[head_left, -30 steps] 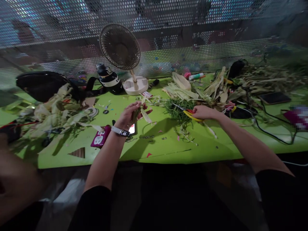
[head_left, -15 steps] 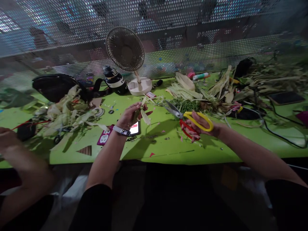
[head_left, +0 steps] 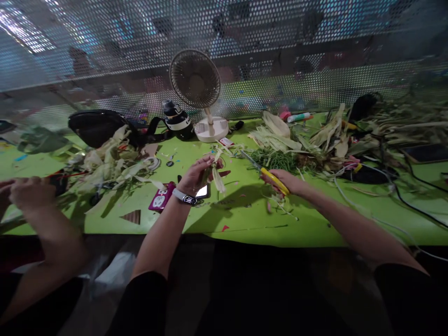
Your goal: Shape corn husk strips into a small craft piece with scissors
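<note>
My left hand (head_left: 195,178), with a light band on its wrist, pinches a small pale strip of corn husk (head_left: 219,181) that hangs down from the fingers. In my right hand (head_left: 290,179) are scissors with a yellow handle (head_left: 276,180); their blades point up and left toward the husk, apart from it. The scissors are seen nearly edge-on, and the red handle is hidden. Under the left hand lies a phone (head_left: 202,192) with a lit screen, partly covered. Beside that wrist is a purple packet (head_left: 161,198).
Corn husks (head_left: 105,156) are heaped at left, with more husks (head_left: 275,128) and green shreds (head_left: 280,160) at right. A fan (head_left: 196,81), a black bottle (head_left: 178,122) and a black bag (head_left: 101,126) stand behind. A co-worker's hand (head_left: 30,193) is at far left. Cables (head_left: 416,205) cross the right.
The scissors have turned from a flat, spread view to edge-on, and my right hand has rolled over with them. My left hand still holds the husk strip. The view has shifted slightly left.
</note>
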A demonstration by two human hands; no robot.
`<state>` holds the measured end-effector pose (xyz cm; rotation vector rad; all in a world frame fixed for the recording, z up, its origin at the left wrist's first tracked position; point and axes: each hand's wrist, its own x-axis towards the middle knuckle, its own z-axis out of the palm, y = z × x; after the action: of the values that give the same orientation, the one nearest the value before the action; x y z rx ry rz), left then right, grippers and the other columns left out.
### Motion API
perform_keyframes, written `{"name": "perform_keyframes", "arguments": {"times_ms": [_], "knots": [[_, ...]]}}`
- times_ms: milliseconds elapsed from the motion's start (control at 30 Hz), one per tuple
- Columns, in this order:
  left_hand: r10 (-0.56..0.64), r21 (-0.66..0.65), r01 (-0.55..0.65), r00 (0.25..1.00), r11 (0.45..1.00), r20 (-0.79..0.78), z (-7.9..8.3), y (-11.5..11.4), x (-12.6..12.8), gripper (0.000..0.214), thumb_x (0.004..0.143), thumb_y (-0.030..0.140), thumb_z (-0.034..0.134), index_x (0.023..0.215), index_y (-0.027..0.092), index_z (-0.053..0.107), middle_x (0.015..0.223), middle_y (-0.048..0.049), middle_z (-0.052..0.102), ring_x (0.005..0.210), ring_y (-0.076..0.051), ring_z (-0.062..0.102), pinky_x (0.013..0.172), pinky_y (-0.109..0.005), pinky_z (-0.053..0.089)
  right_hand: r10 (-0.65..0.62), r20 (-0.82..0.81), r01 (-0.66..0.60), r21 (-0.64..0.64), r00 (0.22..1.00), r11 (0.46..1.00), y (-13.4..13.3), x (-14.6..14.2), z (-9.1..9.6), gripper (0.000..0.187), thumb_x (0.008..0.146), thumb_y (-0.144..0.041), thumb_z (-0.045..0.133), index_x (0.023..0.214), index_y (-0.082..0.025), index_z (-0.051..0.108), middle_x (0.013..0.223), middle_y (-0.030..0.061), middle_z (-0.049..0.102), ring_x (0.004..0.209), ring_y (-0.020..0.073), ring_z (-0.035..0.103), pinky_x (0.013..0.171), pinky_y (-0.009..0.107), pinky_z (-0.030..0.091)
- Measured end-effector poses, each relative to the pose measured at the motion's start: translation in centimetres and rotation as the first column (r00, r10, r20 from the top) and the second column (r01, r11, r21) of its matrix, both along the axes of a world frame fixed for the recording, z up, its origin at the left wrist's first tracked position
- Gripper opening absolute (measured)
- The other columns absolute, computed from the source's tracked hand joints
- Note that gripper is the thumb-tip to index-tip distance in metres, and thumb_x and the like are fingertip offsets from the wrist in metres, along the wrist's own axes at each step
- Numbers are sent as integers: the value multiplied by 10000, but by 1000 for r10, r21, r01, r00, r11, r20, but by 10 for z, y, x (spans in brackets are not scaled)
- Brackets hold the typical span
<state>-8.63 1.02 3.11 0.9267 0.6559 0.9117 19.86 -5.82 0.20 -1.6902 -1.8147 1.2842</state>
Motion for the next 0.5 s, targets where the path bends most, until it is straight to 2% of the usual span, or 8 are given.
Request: {"name": "perform_keyframes", "arguments": {"times_ms": [33, 100, 167, 233, 300, 367, 433, 500], "knots": [[-9, 0, 9, 1000, 1000, 16, -1, -1, 3, 102, 737, 199, 703, 759, 126, 636, 769, -31, 651, 716, -127, 645, 996, -483, 532, -33, 231, 14, 85, 972, 996, 1, 5, 2, 451, 890, -643, 446, 825, -207, 541, 647, 31, 624, 570, 176, 597, 531, 271, 435], [-52, -4, 52, 997, 999, 59, -4, -2, 10, 144, 705, 211, 732, 741, 130, 619, 752, -20, 623, 699, -124, 631, 973, -462, 550, -88, 580, -14, 169, 810, 985, 2, 13, 7, 388, 887, -571, 486, 886, -194, 577, 798, 98, 690, 744, 238, 664, 607, 287, 438], [-106, -15, 108, 990, 994, 95, -7, -2, 19, 170, 680, 214, 746, 726, 137, 602, 736, -12, 599, 674, -115, 616, 943, -436, 569, -70, 733, -65, 154, 677, 986, 1, 18, 9, 386, 884, -546, 493, 946, -182, 605, 877, 137, 707, 835, 284, 679, 644, 308, 444], [-147, -33, 151, 984, 988, 99, -9, -1, 28, 167, 690, 219, 733, 727, 145, 588, 740, -15, 593, 663, -113, 609, 894, -405, 591, -48, 748, -110, 160, 662, 981, 0, 18, 11, 364, 881, -510, 509, 959, -176, 628, 939, 154, 708, 876, 303, 677, 672, 331, 465], [-190, -50, 195, 977, 979, 96, -10, -1, 36, 165, 697, 221, 726, 746, 150, 586, 751, -21, 595, 658, -115, 608, 802, -354, 614, -101, 636, -110, 284, 765, 952, -1, 12, 15, 289, 866, -402, 551, 1016, -172, 640, 1080, 161, 691, 913, 287, 671, 727, 355, 500], [-239, -56, 245, 966, 968, 97, -12, -2, 44, 192, 677, 221, 745, 771, 147, 595, 756, -23, 599, 635, -112, 601, 677, -293, 613, -140, 339, -10, 404, 930, 915, 0, 1, 22, 371, 828, -259, 579, 1190, -182, 590, 1271, 154, 624, 915, 232, 676, 785, 358, 533], [-271, -68, 278, 959, 958, 87, -14, -2, 50, 220, 663, 219, 761, 791, 141, 601, 759, -25, 610, 613, -108, 596, 592, -252, 592, -26, -111, 53, 253, 994, 966, 5, -13, 30, 565, 803, -174, 565, 1358, -214, 464, 1393, 144, 547, 835, 170, 693, 735, 327, 571], [-278, -90, 283, 958, 955, 68, -18, -2, 54, 216, 675, 213, 759, 806, 138, 603, 766, -28, 628, 610, -108, 604, 572, -238, 580, 38, -407, -25, 39, 913, 999, 12, -23, 34, 552, 825, -185, 548, 1367, -228, 450, 1324, 135, 597, 754, 152, 692, 642, 308, 585]]}}
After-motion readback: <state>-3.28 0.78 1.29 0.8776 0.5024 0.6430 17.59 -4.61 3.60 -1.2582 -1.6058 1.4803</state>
